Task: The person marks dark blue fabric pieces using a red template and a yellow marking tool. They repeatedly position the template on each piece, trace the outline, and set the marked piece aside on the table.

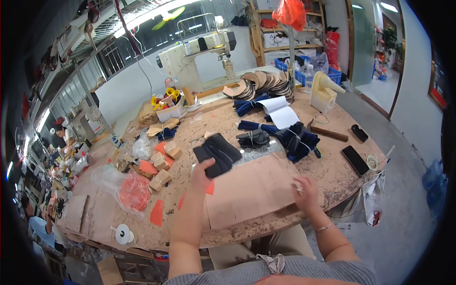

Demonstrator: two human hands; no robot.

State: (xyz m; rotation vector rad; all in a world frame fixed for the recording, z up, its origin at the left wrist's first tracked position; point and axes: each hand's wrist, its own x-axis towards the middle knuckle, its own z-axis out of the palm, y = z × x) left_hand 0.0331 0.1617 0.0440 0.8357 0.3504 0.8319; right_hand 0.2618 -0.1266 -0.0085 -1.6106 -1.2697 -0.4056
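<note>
Left hand (pixel 202 175) is grasping a stack of dark pieces (pixel 218 154) near the middle of the frame.

The fingers are gripping the stack by its lower-left edge, while its far side is sitting free of any hand. Right of centre, the right hand (pixel 308 194) is curling its fingers beside the right end of a brown sheet (pixel 249 194) — something small and pale is showing there, but I cannot tell whether it is being gripped. Tied dark blue bundles (pixel 298 140) are lying to the upper right of the stack. The layers are looking soft, so handling them well is probably calling for a firm, even pinch — edges staying flush, the other hand supporting the loose side, and orange scraps (pixel 157 213) at lower left staying clear.
</note>
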